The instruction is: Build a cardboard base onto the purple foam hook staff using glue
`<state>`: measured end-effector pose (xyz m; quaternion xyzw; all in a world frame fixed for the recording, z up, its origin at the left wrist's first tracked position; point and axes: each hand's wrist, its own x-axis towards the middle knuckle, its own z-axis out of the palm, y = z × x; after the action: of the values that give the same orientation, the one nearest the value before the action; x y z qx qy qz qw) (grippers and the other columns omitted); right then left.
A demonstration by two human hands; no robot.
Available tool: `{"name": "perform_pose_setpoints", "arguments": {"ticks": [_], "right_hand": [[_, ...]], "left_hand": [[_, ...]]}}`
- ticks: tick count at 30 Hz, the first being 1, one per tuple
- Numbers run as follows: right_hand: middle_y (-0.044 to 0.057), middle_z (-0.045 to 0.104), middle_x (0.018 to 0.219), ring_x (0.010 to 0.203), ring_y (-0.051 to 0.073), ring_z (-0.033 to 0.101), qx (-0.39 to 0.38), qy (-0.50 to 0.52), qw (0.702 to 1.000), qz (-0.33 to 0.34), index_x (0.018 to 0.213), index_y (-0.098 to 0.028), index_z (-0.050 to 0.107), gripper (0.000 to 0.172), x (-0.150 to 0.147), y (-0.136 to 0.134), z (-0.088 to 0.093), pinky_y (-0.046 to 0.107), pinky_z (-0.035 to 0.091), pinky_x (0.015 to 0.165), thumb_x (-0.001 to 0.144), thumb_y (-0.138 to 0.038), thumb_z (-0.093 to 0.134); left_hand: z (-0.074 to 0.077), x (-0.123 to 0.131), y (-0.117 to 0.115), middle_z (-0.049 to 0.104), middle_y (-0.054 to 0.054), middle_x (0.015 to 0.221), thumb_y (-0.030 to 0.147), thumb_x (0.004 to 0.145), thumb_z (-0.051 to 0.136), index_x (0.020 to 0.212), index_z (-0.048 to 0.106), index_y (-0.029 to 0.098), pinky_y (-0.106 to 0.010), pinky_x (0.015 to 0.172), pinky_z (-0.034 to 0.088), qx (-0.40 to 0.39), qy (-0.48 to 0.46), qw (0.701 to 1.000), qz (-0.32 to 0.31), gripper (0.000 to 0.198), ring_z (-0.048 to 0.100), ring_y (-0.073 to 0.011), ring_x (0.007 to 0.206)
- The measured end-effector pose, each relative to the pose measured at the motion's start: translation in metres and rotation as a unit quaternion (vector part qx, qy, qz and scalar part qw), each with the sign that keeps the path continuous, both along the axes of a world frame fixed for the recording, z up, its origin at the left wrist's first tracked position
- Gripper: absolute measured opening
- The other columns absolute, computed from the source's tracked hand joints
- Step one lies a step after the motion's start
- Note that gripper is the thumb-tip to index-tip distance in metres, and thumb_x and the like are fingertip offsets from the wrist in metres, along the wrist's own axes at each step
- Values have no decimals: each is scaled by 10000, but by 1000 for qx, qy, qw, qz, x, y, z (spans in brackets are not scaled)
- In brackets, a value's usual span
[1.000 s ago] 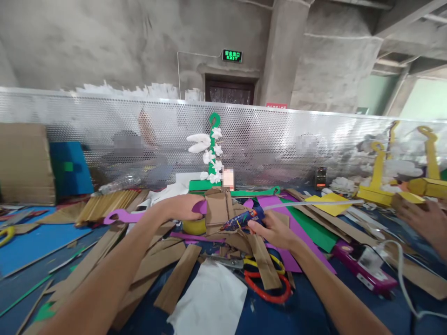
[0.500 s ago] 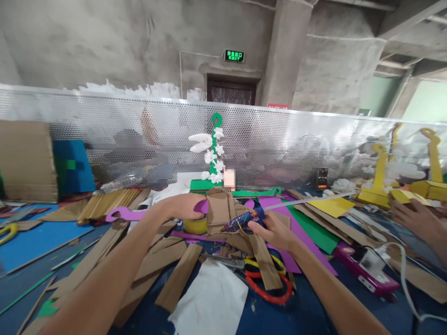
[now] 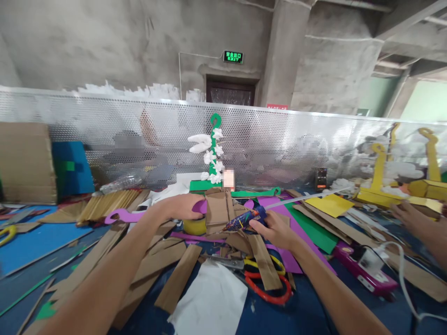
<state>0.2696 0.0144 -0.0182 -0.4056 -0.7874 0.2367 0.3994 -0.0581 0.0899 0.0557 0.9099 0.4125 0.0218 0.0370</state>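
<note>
My right hand [image 3: 275, 227] is closed round a dark blue patterned glue gun [image 3: 240, 220], and a long pale glue stick [image 3: 307, 197] sticks out of its back. The gun's nozzle points left, at the lower edge of a brown cardboard piece [image 3: 216, 211]. On that cardboard's left side, my left hand [image 3: 186, 206] grips a purple craft-sheet piece [image 3: 199, 207]; most of its fingers are hidden. A purple curled strip [image 3: 125, 215] shows left of my left forearm, and I cannot tell if it is the same piece. A yellow tape roll [image 3: 194, 227] lies below my left hand.
Scissors with red and yellow handles [image 3: 267, 286], white paper [image 3: 209, 298] and cardboard strips [image 3: 178, 279] lie in front. Behind stands a green hooked stand with white flowers [image 3: 214, 153]. At right are a purple power strip [image 3: 366, 272] and another person's hand [image 3: 407, 214] by yellow pieces.
Both my hands stay almost in place, the glue gun still at the cardboard's lower edge. At the right, the other person's hand has shifted slightly.
</note>
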Motion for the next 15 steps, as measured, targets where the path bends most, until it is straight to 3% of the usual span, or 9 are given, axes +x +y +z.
{"name": "perform_pose_setpoints", "arguments": {"ticks": [5,9,15], "right_hand": [[37,661,760,719,193,583,0,-27,999,-19,825,-174,683,377,6,-1,2,284,486,661,948,-511,565],[38,658,768,699,189,602,-29,14,999,-9,848,-176,660,380,8,-4,2,283,498,639,931,-538,582],[30,604,721,689,182,576,-21,-9,1000,-4,755,-181,632,431,2,-5,1,283,480,637,931,-569,569]], "left_hand": [[1,-1,0,717,-121,1244,435,842,625,1188,631,185,-365,926,488,-4,-1,1000,1,427,671,-309,1104],[1,-1,-1,717,-125,1242,431,834,628,1173,633,180,-372,924,490,-6,5,1000,8,422,672,-315,1099],[1,-1,-1,728,-116,1210,429,832,627,1139,641,191,-364,909,498,-5,3,1000,4,388,679,-308,1075]]}}
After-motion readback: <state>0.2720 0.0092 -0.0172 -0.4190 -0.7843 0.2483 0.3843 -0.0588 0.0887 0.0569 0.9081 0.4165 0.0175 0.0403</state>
